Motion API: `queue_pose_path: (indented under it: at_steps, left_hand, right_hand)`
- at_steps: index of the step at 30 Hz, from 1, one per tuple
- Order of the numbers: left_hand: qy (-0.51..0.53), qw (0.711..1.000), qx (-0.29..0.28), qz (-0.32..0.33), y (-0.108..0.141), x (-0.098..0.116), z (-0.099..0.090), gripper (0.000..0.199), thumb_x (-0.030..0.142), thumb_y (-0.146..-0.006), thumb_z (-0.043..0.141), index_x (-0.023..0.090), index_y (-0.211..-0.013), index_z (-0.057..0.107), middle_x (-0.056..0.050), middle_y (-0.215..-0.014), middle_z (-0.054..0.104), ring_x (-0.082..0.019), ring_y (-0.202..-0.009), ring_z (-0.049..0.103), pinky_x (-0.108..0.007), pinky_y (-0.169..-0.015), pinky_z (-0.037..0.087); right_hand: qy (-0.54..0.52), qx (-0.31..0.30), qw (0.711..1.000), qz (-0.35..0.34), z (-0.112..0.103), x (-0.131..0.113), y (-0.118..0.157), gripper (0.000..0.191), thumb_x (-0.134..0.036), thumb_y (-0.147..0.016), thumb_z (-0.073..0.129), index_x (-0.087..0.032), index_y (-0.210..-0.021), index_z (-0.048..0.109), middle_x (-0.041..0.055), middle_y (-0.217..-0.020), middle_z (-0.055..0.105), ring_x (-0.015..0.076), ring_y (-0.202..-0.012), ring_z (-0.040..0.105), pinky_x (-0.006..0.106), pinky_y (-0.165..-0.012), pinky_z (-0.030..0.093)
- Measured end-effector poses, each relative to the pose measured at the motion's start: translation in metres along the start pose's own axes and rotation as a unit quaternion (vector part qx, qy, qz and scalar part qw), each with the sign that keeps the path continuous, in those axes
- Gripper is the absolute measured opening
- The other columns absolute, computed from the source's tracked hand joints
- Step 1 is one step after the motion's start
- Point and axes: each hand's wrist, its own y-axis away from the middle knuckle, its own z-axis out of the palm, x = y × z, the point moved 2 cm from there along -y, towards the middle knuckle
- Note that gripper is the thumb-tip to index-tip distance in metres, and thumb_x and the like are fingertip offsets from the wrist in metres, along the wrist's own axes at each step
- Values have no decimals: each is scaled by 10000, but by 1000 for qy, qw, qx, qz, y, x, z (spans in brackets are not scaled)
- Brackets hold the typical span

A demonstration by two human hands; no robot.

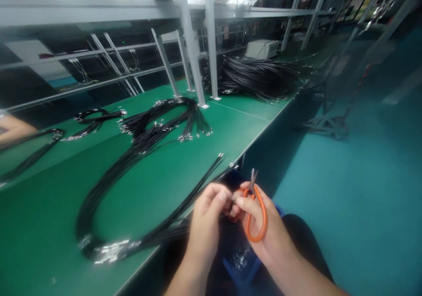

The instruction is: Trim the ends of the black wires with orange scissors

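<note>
My right hand (263, 225) is closed around a pair of scissors (264, 221) with orange handles, its short metal blades pointing up and away. Thumb and index finger of that hand also meet at a small pale tip, blurred, between both hands. My left hand (206, 221) is closed in a pinch on what looks like a cable end at the same spot; its fingers partly hide it. Black cables (165, 230) run from the table edge behind my left hand, and a few cable ends (220, 156) stick out beyond it.
A long bundle of black cables (99, 195) curves over the green table (49, 225). More coils (178, 107) lie further back, near white shelf posts (211, 45). A large cable pile (257, 76) sits beyond. Below my hands is a blue bin (244, 274) with clear scraps. Another person's arm (15, 129) is at left.
</note>
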Motion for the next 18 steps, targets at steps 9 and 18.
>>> queue_pose_path:
  at_steps: [9,18]
  left_hand:
    - [25,1000,-15,6,-1,-1,-1,141,244,-815,595,159,-721,534,20,-686,511,-95,-594,493,-227,-582,424]
    - [-17,999,16,29,-2,-2,-6,127,243,-844,572,162,-751,538,20,-722,502,-90,-604,485,-216,-586,422]
  right_hand:
    - [-28,-6,1000,7,-1,1,-1,214,-84,-717,638,-206,-868,548,-35,-682,604,105,-593,569,209,-606,475]
    - [-30,0,1000,6,1,0,-3,214,-83,-705,648,-204,-851,548,-36,-668,606,102,-588,569,209,-615,471]
